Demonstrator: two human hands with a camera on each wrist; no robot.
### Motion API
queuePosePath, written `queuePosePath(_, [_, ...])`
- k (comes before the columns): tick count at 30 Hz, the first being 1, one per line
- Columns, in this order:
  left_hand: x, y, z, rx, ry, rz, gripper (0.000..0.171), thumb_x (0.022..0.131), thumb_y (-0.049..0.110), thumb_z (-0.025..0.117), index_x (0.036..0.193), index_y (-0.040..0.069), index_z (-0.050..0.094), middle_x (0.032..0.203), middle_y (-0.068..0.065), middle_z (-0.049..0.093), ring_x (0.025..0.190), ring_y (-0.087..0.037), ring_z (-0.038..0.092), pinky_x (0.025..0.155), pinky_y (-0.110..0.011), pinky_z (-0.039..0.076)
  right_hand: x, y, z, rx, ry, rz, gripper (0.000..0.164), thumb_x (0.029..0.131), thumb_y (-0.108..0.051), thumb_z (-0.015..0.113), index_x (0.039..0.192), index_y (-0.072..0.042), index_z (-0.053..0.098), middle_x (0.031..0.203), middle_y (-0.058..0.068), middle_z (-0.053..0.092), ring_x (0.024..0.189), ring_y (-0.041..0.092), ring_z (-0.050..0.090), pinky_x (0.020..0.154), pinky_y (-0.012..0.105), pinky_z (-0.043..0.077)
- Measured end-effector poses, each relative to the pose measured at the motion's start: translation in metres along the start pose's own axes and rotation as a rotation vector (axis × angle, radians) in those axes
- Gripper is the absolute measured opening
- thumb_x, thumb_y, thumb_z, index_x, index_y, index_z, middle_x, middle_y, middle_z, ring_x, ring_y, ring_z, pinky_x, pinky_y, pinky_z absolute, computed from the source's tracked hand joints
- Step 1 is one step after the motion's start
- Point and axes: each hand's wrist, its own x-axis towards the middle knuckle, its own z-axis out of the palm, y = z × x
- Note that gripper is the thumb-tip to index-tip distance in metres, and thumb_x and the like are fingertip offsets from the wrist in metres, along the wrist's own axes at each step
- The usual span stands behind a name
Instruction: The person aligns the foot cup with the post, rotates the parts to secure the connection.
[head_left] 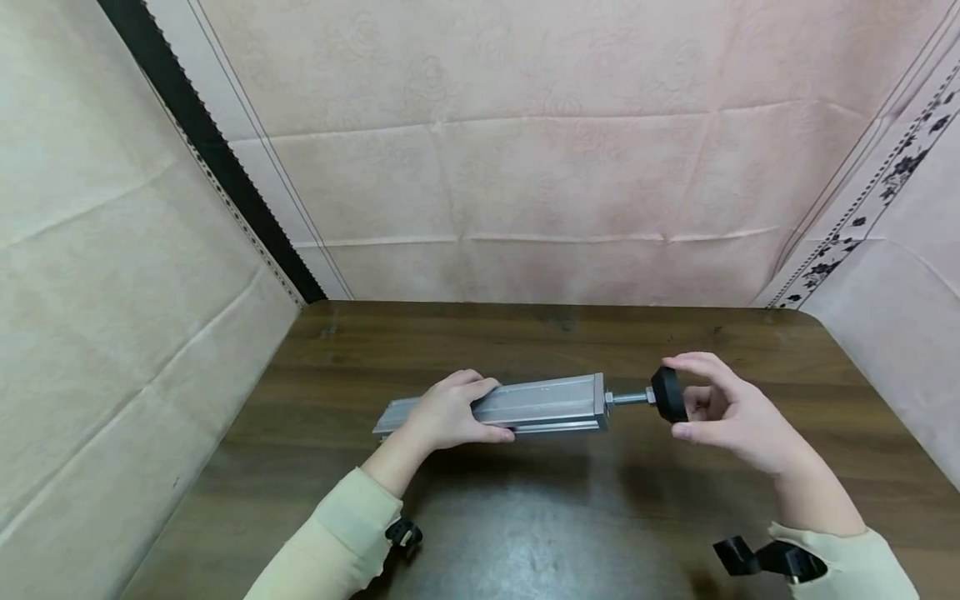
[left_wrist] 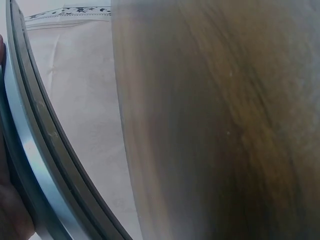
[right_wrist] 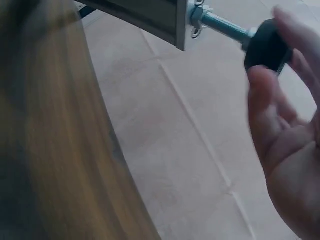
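Note:
My left hand (head_left: 456,410) grips a silver aluminium profile (head_left: 551,402) from above, thumb along its near side. The profile lies crosswise, and in the left wrist view its grooved side (left_wrist: 37,120) runs down the left edge. From its right end a threaded rod (head_left: 632,398) sticks out, with a nut at each end. A black levelling foot (head_left: 667,395) with a faceted rim sits on the rod's tip. The thumb and forefinger of my right hand (head_left: 738,412) pinch that foot by its rim; the right wrist view shows the foot (right_wrist: 267,47) between them.
A brown wooden table (head_left: 570,533) lies beneath both hands. Pale cloth (head_left: 525,183) hangs behind its far edge, with more cloth on the left (head_left: 112,292) and right (head_left: 907,333). Black straps (head_left: 772,558) sit at both wrists.

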Motion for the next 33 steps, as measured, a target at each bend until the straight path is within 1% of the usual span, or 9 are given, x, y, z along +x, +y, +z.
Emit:
queuePosePath(3, [0.0, -0.001, 0.001, -0.002, 0.001, 0.01, 0.075, 0.067, 0.06, 0.074, 0.123, 0.012, 0.061, 0.115, -0.005, 0.057, 0.101, -0.019, 0.053, 0.084, -0.036, 0.047, 0.001, -0.002, 0.006, -0.016, 0.092, 0.083, 0.068, 0.074, 0.024, 0.06, 0.132, -0.008, 0.047, 0.105, -0.001, 0.052, 0.064, 0.009, 0.056, 0.042, 0.032, 0.041])
queuePosePath(4, [0.0, -0.001, 0.002, -0.001, 0.002, 0.011, 0.075, 0.067, 0.059, 0.074, 0.123, 0.011, 0.061, 0.115, -0.005, 0.057, 0.101, -0.019, 0.053, 0.084, -0.036, 0.047, 0.001, -0.002, 0.008, -0.011, 0.12, 0.087, 0.064, 0.075, 0.024, 0.059, 0.13, -0.007, 0.048, 0.101, 0.001, 0.054, 0.064, 0.01, 0.056, 0.042, 0.032, 0.042])
queuePosePath(9, [0.001, -0.001, 0.002, 0.0, 0.014, 0.009, 0.075, 0.067, 0.059, 0.075, 0.123, 0.012, 0.061, 0.115, -0.006, 0.057, 0.101, -0.019, 0.053, 0.083, -0.036, 0.047, 0.005, -0.005, 0.014, -0.128, 0.203, 0.102, 0.054, 0.077, 0.021, 0.058, 0.125, -0.003, 0.049, 0.1, 0.002, 0.055, 0.074, 0.013, 0.057, 0.055, 0.025, 0.049])
queuePosePath(13, [0.002, -0.001, 0.0, -0.007, 0.014, -0.004, 0.076, 0.067, 0.06, 0.074, 0.124, 0.012, 0.06, 0.117, -0.006, 0.056, 0.101, -0.02, 0.053, 0.083, -0.036, 0.047, 0.006, -0.007, 0.011, -0.201, 0.15, 0.071, 0.062, 0.077, 0.02, 0.06, 0.132, 0.0, 0.043, 0.117, 0.004, 0.047, 0.081, 0.013, 0.056, 0.064, 0.022, 0.048])
queuePosePath(17, [0.002, -0.002, 0.0, -0.015, 0.01, -0.009, 0.075, 0.067, 0.06, 0.074, 0.124, 0.013, 0.06, 0.116, -0.005, 0.056, 0.1, -0.019, 0.053, 0.082, -0.036, 0.047, 0.006, -0.004, 0.005, -0.109, 0.027, -0.058, 0.076, 0.07, 0.027, 0.059, 0.139, 0.005, 0.034, 0.135, 0.011, 0.032, 0.086, 0.014, 0.057, 0.069, 0.022, 0.046])
queuePosePath(20, [0.002, -0.003, -0.001, -0.013, 0.018, -0.004, 0.074, 0.067, 0.06, 0.075, 0.123, 0.014, 0.061, 0.115, -0.004, 0.057, 0.099, -0.018, 0.053, 0.082, -0.035, 0.048, 0.006, -0.002, 0.002, -0.063, -0.041, -0.144, 0.083, 0.064, 0.034, 0.056, 0.139, 0.008, 0.031, 0.141, 0.015, 0.026, 0.087, 0.014, 0.057, 0.068, 0.023, 0.044])
queuePosePath(23, [0.002, -0.003, -0.002, -0.011, 0.017, -0.004, 0.074, 0.067, 0.06, 0.074, 0.123, 0.014, 0.061, 0.115, -0.004, 0.057, 0.099, -0.018, 0.053, 0.082, -0.036, 0.048, 0.005, -0.002, 0.0, -0.056, -0.074, -0.174, 0.084, 0.062, 0.038, 0.054, 0.138, 0.009, 0.033, 0.142, 0.015, 0.026, 0.088, 0.015, 0.057, 0.066, 0.023, 0.044])
queuePosePath(27, [0.002, -0.002, -0.001, -0.013, -0.003, -0.016, 0.076, 0.067, 0.062, 0.073, 0.125, 0.014, 0.06, 0.116, -0.004, 0.056, 0.099, -0.018, 0.052, 0.082, -0.036, 0.047, 0.004, -0.004, -0.002, -0.065, -0.079, -0.143, 0.083, 0.062, 0.036, 0.057, 0.137, 0.007, 0.036, 0.138, 0.013, 0.03, 0.085, 0.015, 0.059, 0.064, 0.023, 0.046])
queuePosePath(33, [-0.001, -0.002, -0.001, -0.016, 0.0, -0.014, 0.075, 0.067, 0.061, 0.073, 0.124, 0.013, 0.061, 0.115, -0.004, 0.056, 0.099, -0.018, 0.053, 0.082, -0.035, 0.047, 0.003, -0.013, -0.003, -0.171, -0.035, 0.045, 0.076, 0.071, 0.023, 0.066, 0.138, -0.003, 0.04, 0.122, 0.003, 0.043, 0.075, 0.01, 0.061, 0.057, 0.025, 0.047])
